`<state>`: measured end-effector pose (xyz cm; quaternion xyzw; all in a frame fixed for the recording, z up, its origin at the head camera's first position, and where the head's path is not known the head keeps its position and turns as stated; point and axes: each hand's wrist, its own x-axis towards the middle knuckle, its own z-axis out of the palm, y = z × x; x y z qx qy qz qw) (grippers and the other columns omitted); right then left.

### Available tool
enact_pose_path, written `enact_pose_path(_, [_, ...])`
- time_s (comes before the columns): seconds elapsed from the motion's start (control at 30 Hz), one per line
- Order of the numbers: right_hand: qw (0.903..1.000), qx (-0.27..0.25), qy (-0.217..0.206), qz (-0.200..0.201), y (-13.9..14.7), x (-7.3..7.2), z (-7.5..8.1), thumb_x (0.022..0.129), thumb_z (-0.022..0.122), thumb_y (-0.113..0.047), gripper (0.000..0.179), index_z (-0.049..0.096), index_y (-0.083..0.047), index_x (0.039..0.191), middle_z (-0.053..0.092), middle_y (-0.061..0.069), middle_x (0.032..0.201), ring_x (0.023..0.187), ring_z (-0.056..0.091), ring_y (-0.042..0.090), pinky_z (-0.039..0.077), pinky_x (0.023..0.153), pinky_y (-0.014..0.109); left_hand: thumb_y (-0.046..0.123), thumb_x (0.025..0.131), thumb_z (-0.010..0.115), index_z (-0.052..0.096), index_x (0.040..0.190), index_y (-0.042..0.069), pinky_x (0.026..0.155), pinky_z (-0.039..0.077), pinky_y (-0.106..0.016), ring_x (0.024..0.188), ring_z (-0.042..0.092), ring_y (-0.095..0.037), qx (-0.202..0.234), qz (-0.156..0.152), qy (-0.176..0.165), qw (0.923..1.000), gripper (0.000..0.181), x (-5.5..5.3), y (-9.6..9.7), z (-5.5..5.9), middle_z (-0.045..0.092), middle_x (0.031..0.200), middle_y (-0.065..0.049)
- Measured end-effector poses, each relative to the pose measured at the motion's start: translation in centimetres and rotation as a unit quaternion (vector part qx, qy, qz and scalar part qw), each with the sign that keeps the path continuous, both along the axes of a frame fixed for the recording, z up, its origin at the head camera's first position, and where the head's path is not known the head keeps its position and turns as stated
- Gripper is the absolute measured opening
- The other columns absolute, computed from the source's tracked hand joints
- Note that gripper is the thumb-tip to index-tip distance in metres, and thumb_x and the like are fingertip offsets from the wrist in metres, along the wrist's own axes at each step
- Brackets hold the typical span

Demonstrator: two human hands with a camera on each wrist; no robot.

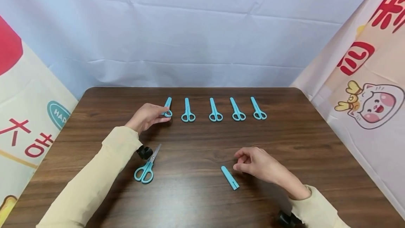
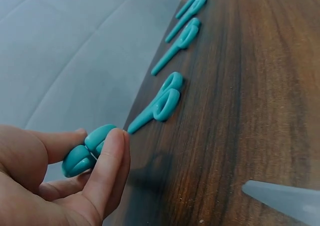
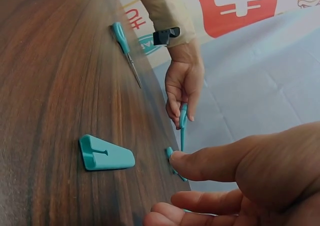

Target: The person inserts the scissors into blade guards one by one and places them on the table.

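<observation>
At the left end of the far row, my left hand (image 1: 147,117) pinches the handles of a pair of scissors (image 1: 168,101) with a light-blue blade cover on. The left wrist view shows the turquoise finger loops (image 2: 99,135) between thumb and fingers. My right hand (image 1: 260,164) holds nothing; its fingers are loosely bent beside a loose light-blue blade cover (image 1: 230,178). That cover's slotted end faces the viewer in the right wrist view. Uncovered scissors (image 1: 147,171), blades pointing away, lie below the left wrist.
Several covered scissors (image 1: 216,115) lie in a row to the right of the left hand, tips toward the far edge of the brown wooden table (image 1: 190,140). A pale cloth (image 1: 196,45) hangs behind. Printed banners (image 1: 357,97) flank both sides.
</observation>
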<state>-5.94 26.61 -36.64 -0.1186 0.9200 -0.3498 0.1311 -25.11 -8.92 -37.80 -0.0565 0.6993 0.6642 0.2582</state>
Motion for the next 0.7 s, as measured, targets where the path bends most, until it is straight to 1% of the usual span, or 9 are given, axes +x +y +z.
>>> enact_pose_path(0.13, [0.9999,0.009,0.005,-0.002,0.02,0.01,0.12,0.090,0.079,-0.018,0.026,0.070,0.000,0.107,0.066,-0.007,0.081,0.072,0.062,0.009,0.051,0.064,0.023,0.016,0.106,0.061,0.049,0.143,-0.010,0.097,0.057,-0.029,0.092,0.073,-0.014,-0.004,0.007,-0.015,0.9999,0.048,-0.33,0.26,0.21,0.050,0.128,-0.019])
enact_pose_path(0.27, [0.9999,0.013,0.011,0.000,-0.02,-0.01,0.13,0.090,0.078,-0.017,0.025,0.070,-0.001,0.107,0.065,-0.007,0.080,0.072,0.061,0.008,0.051,0.064,0.023,0.012,0.105,0.062,0.049,0.144,-0.009,0.098,0.056,-0.029,0.092,0.073,-0.013,-0.011,0.012,-0.021,0.9996,0.047,-0.26,0.39,0.32,0.050,0.132,-0.020])
enact_pose_path(0.37, [0.9998,0.016,0.014,0.003,-0.19,-0.07,0.13,0.090,0.078,-0.017,0.025,0.070,0.000,0.107,0.065,-0.007,0.080,0.071,0.061,0.007,0.051,0.063,0.023,0.008,0.104,0.062,0.052,0.141,-0.011,0.101,0.055,-0.031,0.093,0.073,-0.014,-0.015,0.011,-0.020,0.9996,0.043,-0.13,0.35,0.23,0.051,0.133,-0.022])
enact_pose_path(0.47, [0.9998,0.016,0.015,0.004,-0.37,-0.09,0.18,0.090,0.078,-0.018,0.026,0.070,0.000,0.108,0.065,-0.008,0.080,0.071,0.061,0.007,0.051,0.063,0.023,0.007,0.104,0.061,0.055,0.138,-0.011,0.102,0.054,-0.031,0.090,0.073,-0.013,-0.026,0.014,-0.023,0.9993,0.039,-0.07,0.28,0.09,0.052,0.131,-0.022])
enact_pose_path(0.57, [0.9998,0.014,0.014,0.005,-0.49,-0.10,0.24,0.091,0.078,-0.018,0.028,0.070,0.001,0.109,0.066,-0.008,0.081,0.072,0.061,0.007,0.051,0.064,0.023,0.006,0.104,0.060,0.055,0.136,-0.011,0.100,0.055,-0.030,0.086,0.073,-0.011,-0.030,0.022,-0.029,0.9989,0.037,-0.01,0.21,-0.06,0.052,0.129,-0.020])
enact_pose_path(0.7, [0.9998,0.014,0.012,0.006,-0.49,-0.08,0.26,0.091,0.078,-0.017,0.027,0.070,0.001,0.109,0.067,-0.008,0.081,0.072,0.062,0.007,0.051,0.064,0.023,0.006,0.104,0.060,0.054,0.136,-0.013,0.095,0.057,-0.027,0.085,0.073,-0.011,-0.023,0.032,-0.034,0.9987,0.038,0.11,0.13,-0.32,0.051,0.128,-0.020])
